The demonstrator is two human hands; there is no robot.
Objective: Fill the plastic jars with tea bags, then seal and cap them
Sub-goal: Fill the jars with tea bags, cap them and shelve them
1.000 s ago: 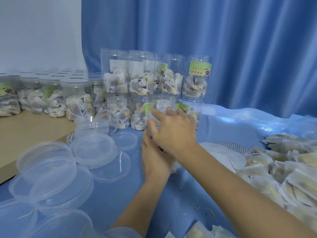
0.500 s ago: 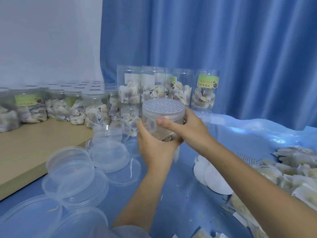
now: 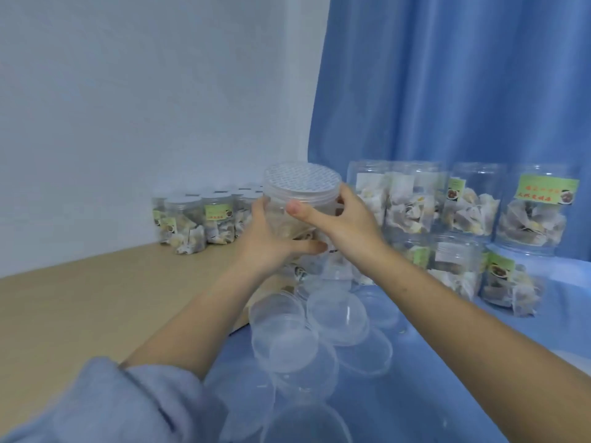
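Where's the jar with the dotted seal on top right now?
The sealed jar is held up mid-frame between the left hand and right hand, above the loose clear lids, left of the stacked filled jars.

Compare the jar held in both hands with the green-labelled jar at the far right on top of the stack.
The held jar is lifted off the surface, gripped by the left hand and right hand; the stacked jar rests on another jar. The held jar's top shows a dotted white seal; the stacked jar's top shows none. The stacked jar shows a green label facing the camera; none is visible on the held jar. Both are clear plastic and contain tea bags.
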